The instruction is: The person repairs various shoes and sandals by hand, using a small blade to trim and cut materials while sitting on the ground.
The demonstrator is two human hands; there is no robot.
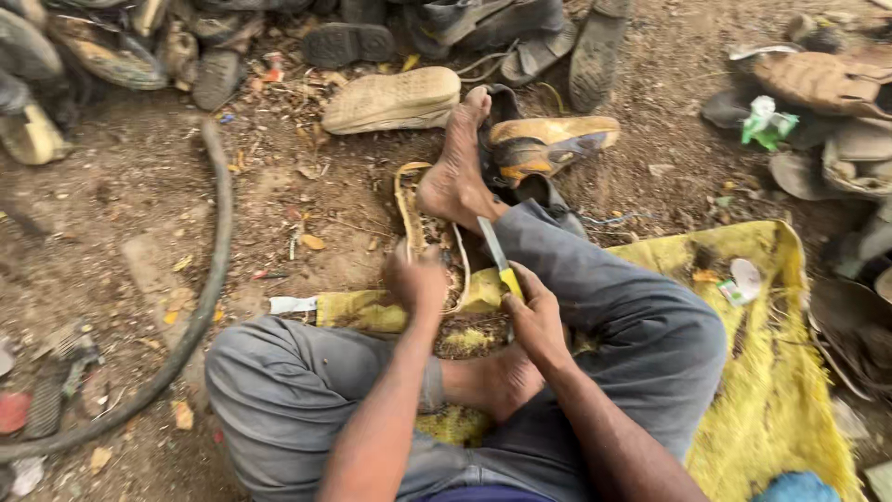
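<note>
I sit on the ground in grey trousers with my bare feet out in front. A worn shoe sole (414,206) with a yellowish rim lies under my right foot (457,167), which presses its far end down. My left hand (417,277) grips the near end of that sole. My right hand (531,316) is closed around the yellow handle of a knife (493,247), whose blade points up and away, close beside the sole's right edge. My left foot (502,379) is tucked under me.
A yellow woven sack (762,372) is spread under and right of me on dirt. Old shoes and soles are heaped along the top and right, including a tan sole (392,99) and an orange-soled shoe (548,141). A black hose (206,297) curves at left.
</note>
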